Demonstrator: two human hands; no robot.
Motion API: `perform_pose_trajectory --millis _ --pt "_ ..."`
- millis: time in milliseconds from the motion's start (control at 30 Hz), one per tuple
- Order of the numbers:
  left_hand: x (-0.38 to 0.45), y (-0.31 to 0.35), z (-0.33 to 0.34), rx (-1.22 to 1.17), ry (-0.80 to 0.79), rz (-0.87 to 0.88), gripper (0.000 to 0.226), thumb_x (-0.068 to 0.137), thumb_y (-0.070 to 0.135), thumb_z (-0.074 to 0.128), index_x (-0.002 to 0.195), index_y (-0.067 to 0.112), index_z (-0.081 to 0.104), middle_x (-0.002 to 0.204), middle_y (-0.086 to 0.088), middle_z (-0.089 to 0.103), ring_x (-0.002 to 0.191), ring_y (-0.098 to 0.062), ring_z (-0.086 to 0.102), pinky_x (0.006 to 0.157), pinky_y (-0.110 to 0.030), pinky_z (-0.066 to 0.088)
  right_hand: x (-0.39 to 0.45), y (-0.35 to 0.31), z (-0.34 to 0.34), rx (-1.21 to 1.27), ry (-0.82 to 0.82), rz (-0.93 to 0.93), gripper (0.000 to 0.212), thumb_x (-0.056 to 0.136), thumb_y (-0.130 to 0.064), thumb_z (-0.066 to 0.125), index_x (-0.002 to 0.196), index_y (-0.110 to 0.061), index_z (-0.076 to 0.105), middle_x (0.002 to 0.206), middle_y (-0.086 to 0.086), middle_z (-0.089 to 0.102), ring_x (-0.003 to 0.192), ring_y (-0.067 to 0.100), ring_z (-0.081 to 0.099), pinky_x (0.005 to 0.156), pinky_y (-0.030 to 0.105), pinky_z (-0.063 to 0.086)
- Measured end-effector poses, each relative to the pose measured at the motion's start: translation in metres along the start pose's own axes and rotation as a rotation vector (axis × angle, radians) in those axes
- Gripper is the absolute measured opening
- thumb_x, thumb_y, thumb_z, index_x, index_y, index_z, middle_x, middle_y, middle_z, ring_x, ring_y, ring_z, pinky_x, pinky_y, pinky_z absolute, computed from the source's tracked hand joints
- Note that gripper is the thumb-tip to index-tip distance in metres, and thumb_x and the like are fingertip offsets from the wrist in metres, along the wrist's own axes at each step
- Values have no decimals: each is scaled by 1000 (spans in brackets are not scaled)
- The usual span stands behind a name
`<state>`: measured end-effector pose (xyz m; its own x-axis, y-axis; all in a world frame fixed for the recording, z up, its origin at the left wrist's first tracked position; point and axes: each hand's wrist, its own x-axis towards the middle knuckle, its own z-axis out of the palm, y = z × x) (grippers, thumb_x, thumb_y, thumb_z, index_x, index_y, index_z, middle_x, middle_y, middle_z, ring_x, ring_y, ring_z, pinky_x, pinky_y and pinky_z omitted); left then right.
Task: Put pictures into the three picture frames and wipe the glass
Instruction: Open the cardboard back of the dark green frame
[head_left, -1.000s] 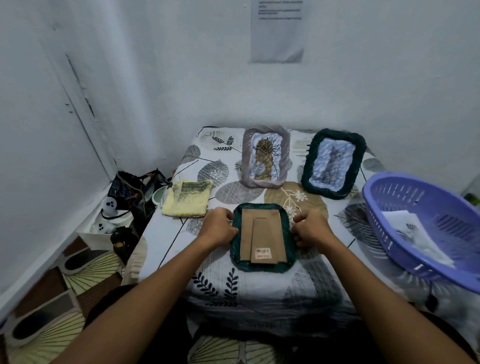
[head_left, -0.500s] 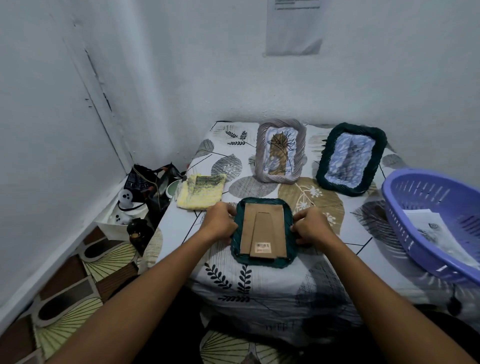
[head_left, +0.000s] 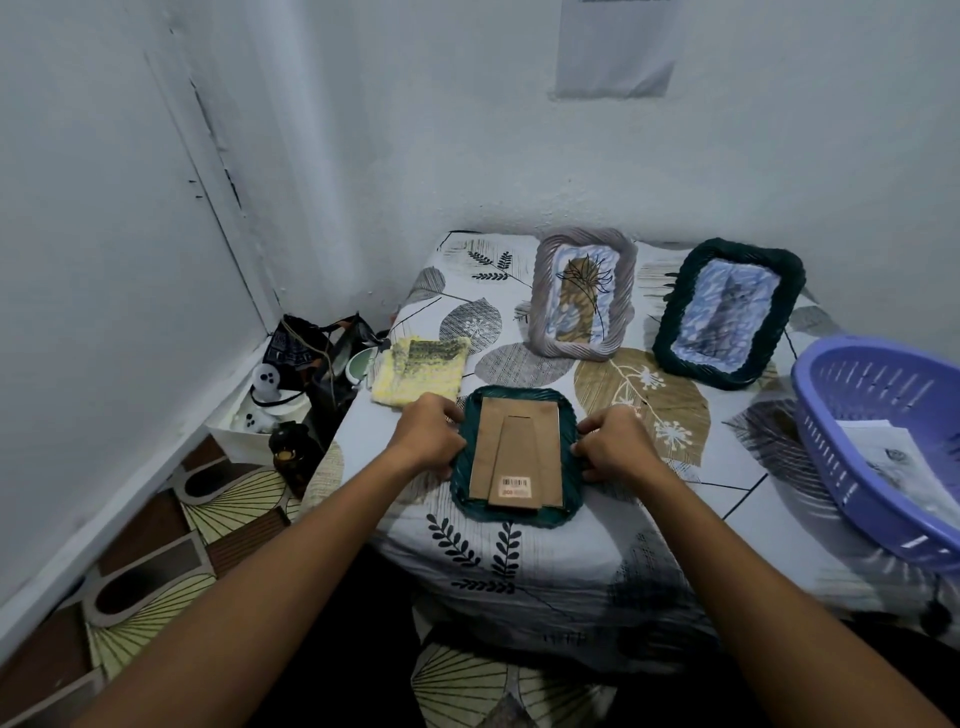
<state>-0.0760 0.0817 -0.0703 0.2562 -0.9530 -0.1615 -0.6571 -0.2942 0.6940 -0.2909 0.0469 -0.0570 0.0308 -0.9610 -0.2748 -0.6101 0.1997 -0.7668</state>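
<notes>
Only our head has turned since the earlier frames, so the scene slides rightward and the left wall fills more of the view; our hands stay put on the face-down frame (head_left: 515, 454), which has not shifted on the table (head_left: 737, 499).

That frame lies near the front edge with its brown backing (head_left: 517, 452) and folded stand uppermost. Our left hand (head_left: 428, 436) grips its left rim with curled fingers, and our right hand (head_left: 613, 444) grips the right rim the same way. Whether the thumbs press on clips or merely hold the rim, we cannot tell.

Behind it, well apart, the grey frame (head_left: 584, 293) stands propped with a picture showing, and the dark frame (head_left: 727, 312) leans to its right, also with a picture inside. So we judge that two frames are already filled. The third seems closed, since its backing sits flush, though we cannot see whether a picture lies under it.

Left of the near frame, the yellow cloth (head_left: 421, 374) rests on the table, touched by nothing. Whether any glass has been wiped cannot be read from here. What remains, as we judge it: turn this frame over, stand it up, and wipe whatever glass still needs it.

At the right, the basket (head_left: 841, 395) holds some papers (head_left: 893, 457).
</notes>
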Motion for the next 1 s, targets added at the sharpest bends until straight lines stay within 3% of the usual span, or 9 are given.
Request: perform_pose_trajectory --millis 133,200,300,467,733,1000 --pt "1 -1 -1 49 61 59 32 77 11 76 108 9 67 96 -12 70 78 -23 64 70 -27 49 2 3 2 -22 47 -18 14 82 0 67 95 -5 65 84 15 67 76 30 66 70 42 59" --pt "0 1 -2 35 84 100 30 76 14 77 104 9 70 94 -9 69 85 -23 63 72 -27 46 3 2 2 -56 111 -56 22 80 -3 67 101 -9 65 91 12 69 84 29 67 76 40 57" --pt "-1 6 -1 -1 77 146 22 76 12 77 97 7 71 84 -9 69 83 -24 66 71 -31 53 0 -4 3 37 71 -72 15 81 6 58 86 -8 63 79 17 69 66 27 66 65 42 59" --pt "-2 11 3 -49 30 137 23 78 8 73 100 5 69 89 -13 71 80 -26 68 73 -42 59 -6 -17 7 158 -78 -32 16 87 8 49 86 -1 62 79 21 66 54 23 63 44 26 54" --pt "-7 14 5 -100 -28 84 16 84 5 65 100 3 65 88 -16 68 69 -31 70 57 -41 60 -13 -22 14 237 -202 30 12 88 4 54 79 -1 59 65 16 63 45 23 62 39 24 51" --pt "-8 16 4 -174 -49 35 13 87 3 60 100 0 63 81 -18 67 58 -25 66 50 -32 58 -11 -22 14 389 -228 105 10 83 8 61 81 -2 60 74 17 63 48 19 56 40 23 45"
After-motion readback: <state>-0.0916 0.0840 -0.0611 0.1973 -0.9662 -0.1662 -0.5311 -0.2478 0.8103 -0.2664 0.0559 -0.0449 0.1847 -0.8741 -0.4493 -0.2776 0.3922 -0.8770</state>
